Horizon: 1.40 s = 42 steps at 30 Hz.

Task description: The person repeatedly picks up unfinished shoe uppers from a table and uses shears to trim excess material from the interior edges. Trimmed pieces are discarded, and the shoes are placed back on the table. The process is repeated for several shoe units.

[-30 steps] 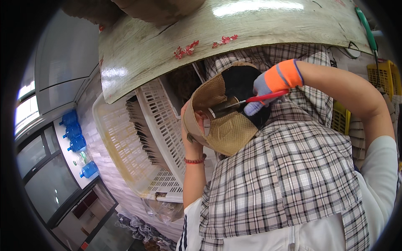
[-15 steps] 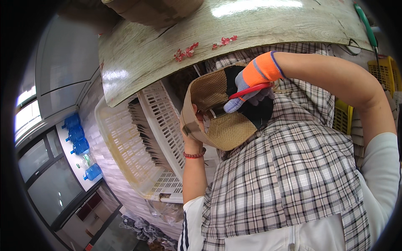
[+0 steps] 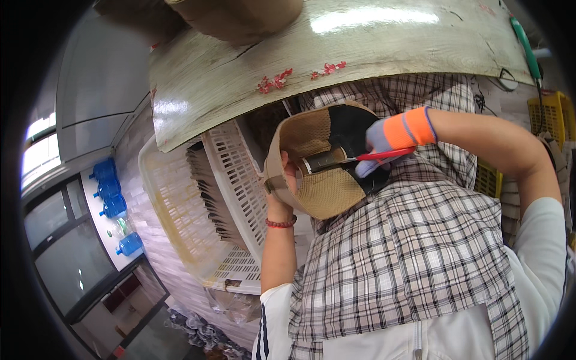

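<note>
My left hand point(image 3: 290, 173) is bare and clamped on the left side of a tan cap point(image 3: 306, 132), its fingers showing inside the opening. The cap is in the middle of the frame, tilted so I look into its woven inside, with a black panel point(image 3: 349, 129) toward the right. My right hand point(image 3: 382, 147), in a grey and orange glove, is closed around a red-handled tool point(image 3: 393, 154) pointing left into the cap; I cannot make out its working end clearly. My two hands are apart, on opposite sides of the cap. Below lies my plaid apron point(image 3: 384, 240). The table point(image 3: 420, 48) crosses the top of the frame, and a white basket point(image 3: 231, 159) stands left of the cap. Blue jugs point(image 3: 110, 188) line the far left.
</note>
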Motion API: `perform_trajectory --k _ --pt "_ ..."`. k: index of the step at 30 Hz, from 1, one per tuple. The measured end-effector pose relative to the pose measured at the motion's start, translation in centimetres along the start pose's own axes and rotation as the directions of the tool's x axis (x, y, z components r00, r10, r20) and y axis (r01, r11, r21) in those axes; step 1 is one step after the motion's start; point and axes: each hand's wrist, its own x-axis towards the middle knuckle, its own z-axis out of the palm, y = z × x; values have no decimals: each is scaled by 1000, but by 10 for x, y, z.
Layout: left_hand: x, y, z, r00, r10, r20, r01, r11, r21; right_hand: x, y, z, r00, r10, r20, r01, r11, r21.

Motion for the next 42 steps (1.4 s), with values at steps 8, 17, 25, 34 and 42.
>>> perform_trajectory --k 8,17,25,34,42 --pt "28 -11 -10 993 -50 103 51 999 -6 -16 61 1 905 -296 305 53 790 610" --pt "-55 139 23 829 552 88 -410 493 767 -56 90 -1 857 -491 154 334 759 559" --pt "-17 314 281 230 124 965 -489 -843 225 -67 137 28 897 -362 -253 439 665 604" --pt "177 278 320 566 -62 822 -724 -514 460 -70 140 33 848 -346 -402 527 628 572" --pt "222 300 265 942 -24 334 -312 295 903 -66 133 33 851 -347 -394 524 600 604"
